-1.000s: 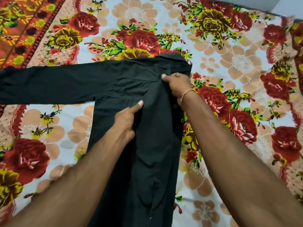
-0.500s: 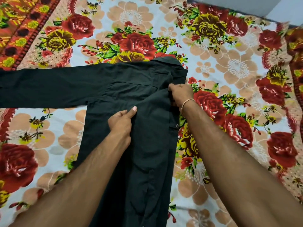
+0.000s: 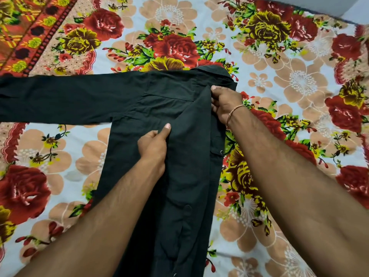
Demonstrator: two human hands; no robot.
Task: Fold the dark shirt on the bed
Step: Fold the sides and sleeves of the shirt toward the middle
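Flowered bedsheet (image 3: 279,56) is lying under the shirt (image 3: 189,176); right side seemingly folded, left sleeve (image 3: 60,98) waiting. I'm pinching cloth with my left hand (image 3: 152,144), right hand (image 3: 225,102) gripping beside the collar (image 3: 215,73).

No words, numbers or brand names are showing anywhere. The dark shirt (image 3: 179,136) is showing no label or tag, and the bed sheet (image 3: 279,86) is carrying only flower pictures, no writing.
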